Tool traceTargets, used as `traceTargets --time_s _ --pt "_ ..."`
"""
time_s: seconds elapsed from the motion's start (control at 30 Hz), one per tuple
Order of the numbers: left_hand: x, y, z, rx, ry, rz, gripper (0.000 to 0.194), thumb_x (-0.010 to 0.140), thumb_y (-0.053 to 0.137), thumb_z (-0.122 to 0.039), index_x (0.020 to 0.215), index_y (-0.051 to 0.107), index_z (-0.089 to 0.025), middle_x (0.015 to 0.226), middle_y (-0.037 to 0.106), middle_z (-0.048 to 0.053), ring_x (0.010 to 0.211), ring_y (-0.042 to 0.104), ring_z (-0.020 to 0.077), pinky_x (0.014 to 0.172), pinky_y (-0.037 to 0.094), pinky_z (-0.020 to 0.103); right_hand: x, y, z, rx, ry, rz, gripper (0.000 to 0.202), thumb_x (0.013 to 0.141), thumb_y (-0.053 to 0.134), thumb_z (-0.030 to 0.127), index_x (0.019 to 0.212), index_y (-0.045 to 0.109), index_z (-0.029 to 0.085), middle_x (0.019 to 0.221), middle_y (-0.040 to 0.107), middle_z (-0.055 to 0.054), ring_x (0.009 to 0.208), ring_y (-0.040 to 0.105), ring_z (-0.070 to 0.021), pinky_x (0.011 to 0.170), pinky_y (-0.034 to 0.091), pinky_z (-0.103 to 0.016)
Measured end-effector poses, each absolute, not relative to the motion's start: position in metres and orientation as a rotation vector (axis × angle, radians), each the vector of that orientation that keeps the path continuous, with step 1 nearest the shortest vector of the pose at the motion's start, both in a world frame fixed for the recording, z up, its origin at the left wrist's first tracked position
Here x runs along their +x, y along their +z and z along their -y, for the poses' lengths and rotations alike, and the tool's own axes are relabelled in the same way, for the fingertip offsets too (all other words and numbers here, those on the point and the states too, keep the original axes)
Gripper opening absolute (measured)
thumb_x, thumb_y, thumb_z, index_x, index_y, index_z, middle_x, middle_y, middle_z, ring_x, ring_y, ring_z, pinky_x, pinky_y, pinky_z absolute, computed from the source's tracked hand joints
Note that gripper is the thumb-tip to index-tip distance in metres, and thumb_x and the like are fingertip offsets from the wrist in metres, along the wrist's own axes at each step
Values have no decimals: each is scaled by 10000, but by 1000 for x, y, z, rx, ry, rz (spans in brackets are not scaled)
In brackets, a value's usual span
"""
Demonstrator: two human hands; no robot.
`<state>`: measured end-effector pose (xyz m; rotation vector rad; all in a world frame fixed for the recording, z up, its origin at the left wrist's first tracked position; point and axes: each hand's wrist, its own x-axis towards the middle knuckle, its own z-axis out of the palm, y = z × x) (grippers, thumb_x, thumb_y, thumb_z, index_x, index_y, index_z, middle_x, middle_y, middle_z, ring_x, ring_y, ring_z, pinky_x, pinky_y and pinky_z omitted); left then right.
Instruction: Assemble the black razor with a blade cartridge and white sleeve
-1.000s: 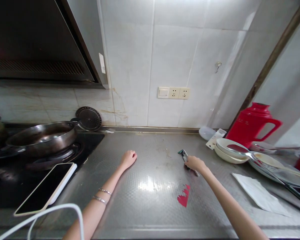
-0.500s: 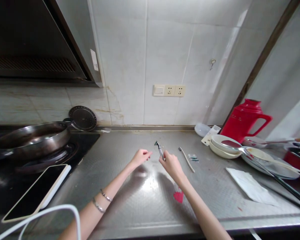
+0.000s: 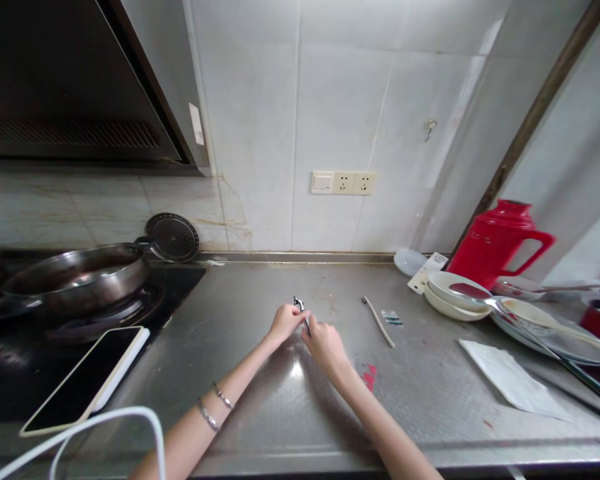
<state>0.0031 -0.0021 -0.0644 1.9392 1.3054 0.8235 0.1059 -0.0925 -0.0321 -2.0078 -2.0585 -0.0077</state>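
Observation:
A razor [image 3: 299,304] with a dark head and a silvery handle is held over the steel counter, its head pointing away from me. My right hand [image 3: 326,347] is closed around the handle's lower part. The fingers of my left hand [image 3: 285,323], pinched together, meet the razor just below its head, and they hide part of the handle. To the right of my hands lies a toothbrush [image 3: 379,323] with a pale handle and dark bristles. Beside it is a small clear pack [image 3: 392,318] with dark green strips, perhaps blades.
A steel pan [image 3: 80,280] stands on the black stove at left, with a phone [image 3: 83,383] and a white cable [image 3: 130,412] nearer. On the right are stacked bowls [image 3: 450,307], a red thermos [image 3: 495,243], a folded white paper [image 3: 510,380] and long-handled utensils.
My right hand has brought the razor left and slightly nearer. My left hand, apart from it before, now has its fingers on the razor below the head. The view has shifted slightly.

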Motion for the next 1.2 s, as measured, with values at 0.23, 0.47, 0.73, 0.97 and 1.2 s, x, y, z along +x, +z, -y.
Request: traceTargets --time_s 0.23,0.47,0.73,0.97,1.2 --pt "-6 -55 -16 2080 673 -1481 327 639 527 -282 365 411 -147 392 163 -68 417 227 61 455 161 238 108 -28 104 -1997 41 2093 295 878 391 385 940 564 154 819 666 -122 774 647 -218 605 397 -252" --pt "-31 -38 -51 2200 393 -1620 183 618 547 -193 449 551 -121 394 416 -16 484 438 107 485 270 220 165 -32 113 -2174 38 1961 279 876 368 339 911 594 180 769 668 -98 753 640 -219 586 368 -253" --pt "-25 -52 -56 2224 294 -1734 159 627 572 -263 596 633 -119 617 640 97 647 603 194 551 380 238 239 -35 107 -2428 26 1736 274 856 362 329 950 570 177 881 653 -113 804 634 -218 598 379 -259" --pt "-29 -53 -41 2273 290 -1806 349 728 487 -437 649 650 -139 703 667 123 749 628 224 625 411 265 274 -37 96 -2552 58 1819 347 843 368 343 1063 534 133 933 641 -166 859 629 -299 655 430 -350" --pt "-32 -60 -26 2254 273 -1844 359 745 477 -464 695 647 -151 781 669 132 792 626 236 630 405 271 296 -48 71 -2582 168 1928 309 818 409 314 956 612 126 991 633 -186 920 612 -290 683 424 -346"
